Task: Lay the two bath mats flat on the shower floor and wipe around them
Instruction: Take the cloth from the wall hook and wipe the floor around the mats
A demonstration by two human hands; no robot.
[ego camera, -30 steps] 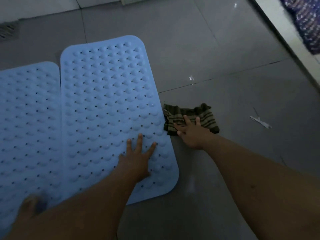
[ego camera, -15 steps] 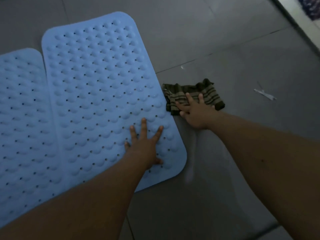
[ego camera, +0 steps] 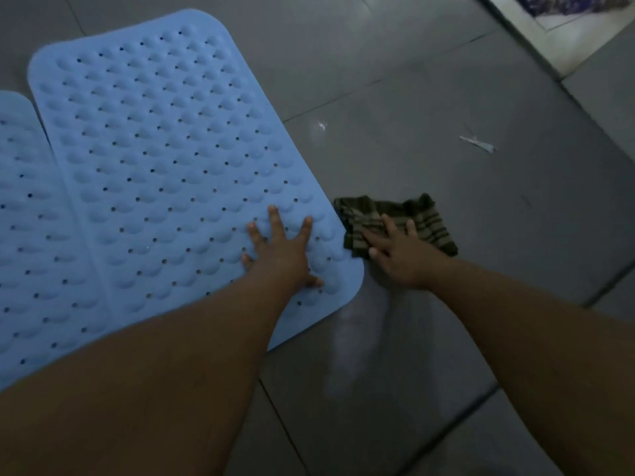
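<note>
Two light blue bath mats with bumps and small holes lie flat side by side on the grey tiled floor. The right mat takes up the middle of the view; the left mat runs off the left edge. My left hand presses flat with spread fingers on the right mat's near right corner. A dark green striped cloth lies on the floor just right of that corner. My right hand presses on it with straight fingers.
A wet streak shows on the tiles below the cloth. A small white scrap lies on the floor to the right. A pale raised ledge with patterned fabric runs along the top right corner.
The view has shifted, so mats and hands sit lower and further right in frame. My right hand stays on the cloth beside the mat's corner; my left hand stays flat on the mat.
</note>
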